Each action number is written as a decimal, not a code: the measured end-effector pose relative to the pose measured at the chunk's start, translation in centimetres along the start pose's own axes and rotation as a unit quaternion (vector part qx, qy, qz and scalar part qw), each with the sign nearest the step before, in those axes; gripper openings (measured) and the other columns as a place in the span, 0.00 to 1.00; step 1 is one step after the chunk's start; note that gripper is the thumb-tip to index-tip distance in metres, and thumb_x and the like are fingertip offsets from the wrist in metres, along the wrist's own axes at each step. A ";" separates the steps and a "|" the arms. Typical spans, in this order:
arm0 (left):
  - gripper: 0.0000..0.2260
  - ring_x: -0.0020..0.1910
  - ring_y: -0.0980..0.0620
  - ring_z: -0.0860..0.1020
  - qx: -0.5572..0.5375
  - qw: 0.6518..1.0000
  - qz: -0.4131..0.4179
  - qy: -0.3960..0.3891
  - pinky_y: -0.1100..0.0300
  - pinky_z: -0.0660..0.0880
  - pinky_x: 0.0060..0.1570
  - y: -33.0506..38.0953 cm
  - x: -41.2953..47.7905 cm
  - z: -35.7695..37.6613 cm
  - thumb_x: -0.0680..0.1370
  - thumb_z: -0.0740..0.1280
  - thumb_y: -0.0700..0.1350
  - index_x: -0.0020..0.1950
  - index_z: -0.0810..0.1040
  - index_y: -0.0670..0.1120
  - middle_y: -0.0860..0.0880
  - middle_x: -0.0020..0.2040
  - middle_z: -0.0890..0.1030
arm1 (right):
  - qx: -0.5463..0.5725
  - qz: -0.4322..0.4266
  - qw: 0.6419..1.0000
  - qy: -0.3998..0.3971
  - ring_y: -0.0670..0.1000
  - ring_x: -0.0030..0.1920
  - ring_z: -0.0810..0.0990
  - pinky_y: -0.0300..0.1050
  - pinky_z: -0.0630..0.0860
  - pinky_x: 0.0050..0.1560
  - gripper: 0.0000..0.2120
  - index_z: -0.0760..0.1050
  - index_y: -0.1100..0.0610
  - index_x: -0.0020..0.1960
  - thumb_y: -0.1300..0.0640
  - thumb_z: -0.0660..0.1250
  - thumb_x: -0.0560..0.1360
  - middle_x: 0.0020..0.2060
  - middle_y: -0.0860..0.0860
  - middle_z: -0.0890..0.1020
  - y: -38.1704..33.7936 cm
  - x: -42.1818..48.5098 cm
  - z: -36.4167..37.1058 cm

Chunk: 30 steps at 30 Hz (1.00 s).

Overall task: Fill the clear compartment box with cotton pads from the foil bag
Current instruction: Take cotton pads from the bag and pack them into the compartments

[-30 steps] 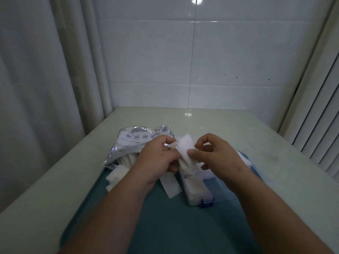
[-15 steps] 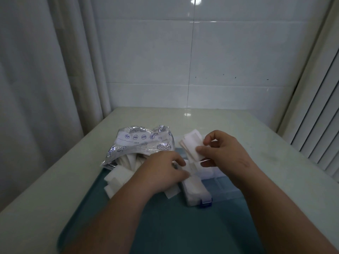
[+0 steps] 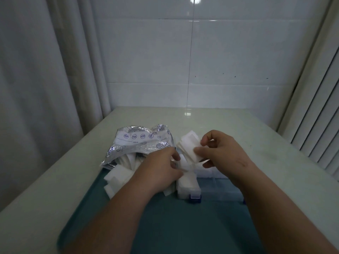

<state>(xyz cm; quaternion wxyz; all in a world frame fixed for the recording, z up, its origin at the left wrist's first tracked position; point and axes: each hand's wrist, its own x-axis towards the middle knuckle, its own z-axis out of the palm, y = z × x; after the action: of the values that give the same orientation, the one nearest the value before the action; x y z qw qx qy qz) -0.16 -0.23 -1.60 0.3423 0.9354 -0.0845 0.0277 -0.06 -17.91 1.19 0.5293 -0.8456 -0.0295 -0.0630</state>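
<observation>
My right hand (image 3: 222,153) pinches a small stack of white cotton pads (image 3: 189,146) above the far end of the clear compartment box (image 3: 216,189). The box lies on a teal tray (image 3: 165,226); its left compartments hold white pads, and a blue latch shows at the front. My left hand (image 3: 159,169) rests palm down at the box's left edge, fingertips on pads there; whether it grips one I cannot tell. The crumpled foil bag (image 3: 141,143) lies left of the box, with loose pads (image 3: 117,178) spilling from its mouth.
The tray sits on a pale table (image 3: 275,162) against a white tiled wall. A curtain hangs on the left and slatted blinds stand on the right.
My hands have separated. The right hand lifted the pad stack up and to the right, and the left hand dropped down to the box's left edge.
</observation>
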 end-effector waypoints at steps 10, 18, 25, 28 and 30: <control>0.07 0.40 0.49 0.81 -0.204 0.951 0.029 0.229 0.48 0.79 0.45 0.6 0.4 -0.9 0.75 0.67 0.43 0.41 0.79 0.54 0.54 0.38 0.82 | -0.124 -0.065 0.989 -0.051 0.48 0.32 0.82 0.48 0.83 0.36 0.06 0.72 0.50 0.44 0.57 0.69 0.76 0.42 0.46 0.80 -0.3 -0.8 -0.1; 0.19 0.46 0.51 0.78 -0.138 0.977 -0.013 0.165 0.55 0.73 0.49 1.4 -0.1 -0.4 0.81 0.57 0.56 0.44 0.82 0.47 0.51 0.43 0.82 | -0.195 -0.094 0.970 -0.109 0.46 0.39 0.81 0.49 0.82 0.44 0.19 0.64 0.40 0.46 0.53 0.75 0.71 0.46 0.44 0.81 -0.5 -1.0 0.7; 0.15 0.35 0.45 0.70 -0.041 0.984 0.005 0.172 0.52 0.64 0.35 0.5 0.7 0.7 0.78 0.60 0.45 0.33 0.68 0.41 0.44 0.32 0.73 | -0.222 -0.106 0.964 -0.102 0.43 0.38 0.77 0.36 0.73 0.38 0.16 0.67 0.41 0.50 0.48 0.73 0.72 0.43 0.39 0.76 -0.2 -0.9 0.7; 0.15 0.35 0.46 0.70 -0.038 0.984 0.012 0.176 0.52 0.63 0.34 0.4 0.7 0.7 0.78 0.60 0.45 0.32 0.66 0.42 0.45 0.31 0.72 | -0.218 -0.106 0.965 -0.100 0.43 0.38 0.77 0.36 0.72 0.38 0.13 0.68 0.42 0.49 0.49 0.73 0.72 0.43 0.40 0.77 -0.1 -0.8 0.6; 0.15 0.35 0.45 0.70 -0.035 0.984 0.015 0.176 0.52 0.63 0.34 0.4 0.8 0.7 0.78 0.60 0.45 0.32 0.67 0.42 0.45 0.31 0.72 | -0.215 -0.105 0.966 -0.102 0.43 0.38 0.77 0.36 0.72 0.38 0.13 0.69 0.42 0.49 0.50 0.73 0.72 0.44 0.40 0.77 -0.1 -0.8 0.6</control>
<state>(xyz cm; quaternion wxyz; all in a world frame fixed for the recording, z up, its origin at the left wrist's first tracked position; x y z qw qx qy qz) 0.56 -1.08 -1.82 0.3835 0.9020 -0.0378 0.1946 -0.81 -17.30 0.88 0.3201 -0.9335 -0.1575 -0.0367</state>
